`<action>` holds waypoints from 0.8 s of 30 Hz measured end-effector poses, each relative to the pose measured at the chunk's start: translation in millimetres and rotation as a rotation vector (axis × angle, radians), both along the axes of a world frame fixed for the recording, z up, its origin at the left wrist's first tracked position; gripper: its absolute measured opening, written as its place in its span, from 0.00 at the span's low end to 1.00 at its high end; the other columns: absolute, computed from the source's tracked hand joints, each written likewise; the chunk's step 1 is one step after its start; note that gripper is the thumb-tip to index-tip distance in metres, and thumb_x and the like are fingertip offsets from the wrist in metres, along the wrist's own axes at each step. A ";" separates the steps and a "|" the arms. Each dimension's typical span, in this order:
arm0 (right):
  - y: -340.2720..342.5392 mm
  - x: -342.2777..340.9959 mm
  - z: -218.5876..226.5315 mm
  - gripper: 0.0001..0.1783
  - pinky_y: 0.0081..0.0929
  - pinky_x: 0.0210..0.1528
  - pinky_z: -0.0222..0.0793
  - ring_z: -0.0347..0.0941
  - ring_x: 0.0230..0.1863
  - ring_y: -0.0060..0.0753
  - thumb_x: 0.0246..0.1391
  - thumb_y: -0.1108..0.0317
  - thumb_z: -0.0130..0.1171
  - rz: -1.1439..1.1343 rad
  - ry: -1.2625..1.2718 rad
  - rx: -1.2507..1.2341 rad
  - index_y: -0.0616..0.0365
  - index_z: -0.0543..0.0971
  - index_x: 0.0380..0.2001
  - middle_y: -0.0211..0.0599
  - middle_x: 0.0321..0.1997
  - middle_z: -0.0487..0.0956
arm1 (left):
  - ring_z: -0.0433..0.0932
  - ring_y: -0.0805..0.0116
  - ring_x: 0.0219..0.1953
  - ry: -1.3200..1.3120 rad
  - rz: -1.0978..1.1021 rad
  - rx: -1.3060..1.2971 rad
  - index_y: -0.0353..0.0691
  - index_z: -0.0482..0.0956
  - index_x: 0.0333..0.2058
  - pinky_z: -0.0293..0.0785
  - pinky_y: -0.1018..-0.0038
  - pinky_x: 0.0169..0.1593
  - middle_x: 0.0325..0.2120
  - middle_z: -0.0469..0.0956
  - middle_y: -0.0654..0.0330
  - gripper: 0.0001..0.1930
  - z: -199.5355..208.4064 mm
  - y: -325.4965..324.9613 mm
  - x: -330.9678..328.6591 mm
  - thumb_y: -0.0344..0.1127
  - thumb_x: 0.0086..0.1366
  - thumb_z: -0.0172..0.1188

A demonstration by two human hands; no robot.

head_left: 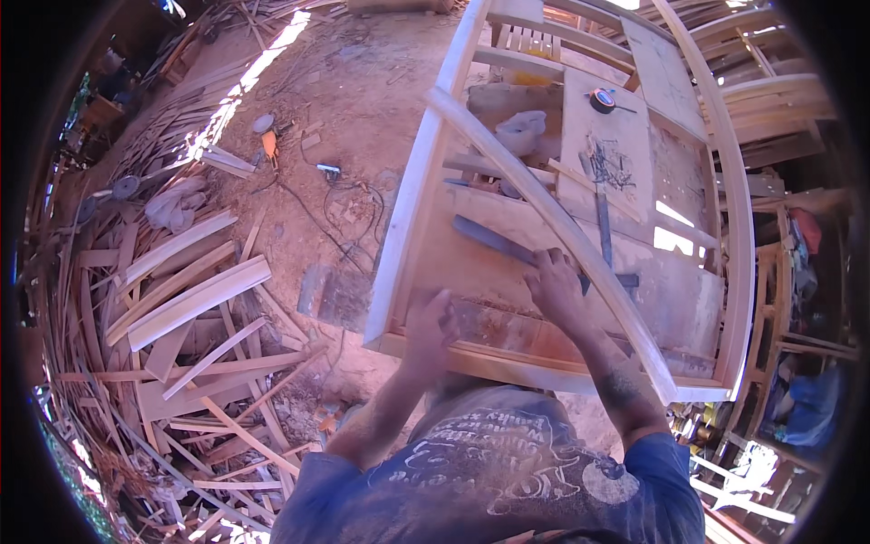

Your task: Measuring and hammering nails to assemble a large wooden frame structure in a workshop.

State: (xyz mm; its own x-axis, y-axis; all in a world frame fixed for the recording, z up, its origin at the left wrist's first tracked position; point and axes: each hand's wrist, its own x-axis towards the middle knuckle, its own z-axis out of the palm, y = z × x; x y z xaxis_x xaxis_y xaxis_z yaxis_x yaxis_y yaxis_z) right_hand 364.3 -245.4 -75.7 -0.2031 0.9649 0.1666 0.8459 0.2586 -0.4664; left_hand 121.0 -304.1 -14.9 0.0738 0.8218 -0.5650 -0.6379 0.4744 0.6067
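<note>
the fingers of the right hand (555, 283) press down, slightly spread, on a long dark metal square (507, 247) lying flat on the surface (671, 299), pinning it rather than pinching it. the left hand (430, 319) rests near the front rail of a pale wooden frame (408, 218), its fingers blurred, so whether they are spread or pressed together cannot be told. the square looks stiff, thin and fairly light, likely to slide on the dusty board unless held flat; its long blade near the middle seems the best place to take hold. a long curved wooden strip (553, 222) crosses the frame diagonally, just beside the right hand; it looks light but springy, best gripped in two spots. counted: one square, one curved strip, one frame, one orange tape measure (602, 100) farther back, one pale bowl (522, 131). offcuts (195, 299) beyond counting litter the dirt floor (344, 100) to the left.
</note>
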 end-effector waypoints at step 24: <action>-193.7 79.6 161.4 0.25 0.24 0.31 0.74 0.75 0.28 0.25 0.51 0.69 0.65 -0.100 1.145 -0.884 0.52 0.73 0.53 0.36 0.37 0.76 | 0.54 0.83 0.12 0.253 0.078 0.518 0.41 0.73 0.36 0.51 0.83 0.16 0.22 0.71 0.67 0.03 74.8 9.1 14.5 0.32 0.70 0.54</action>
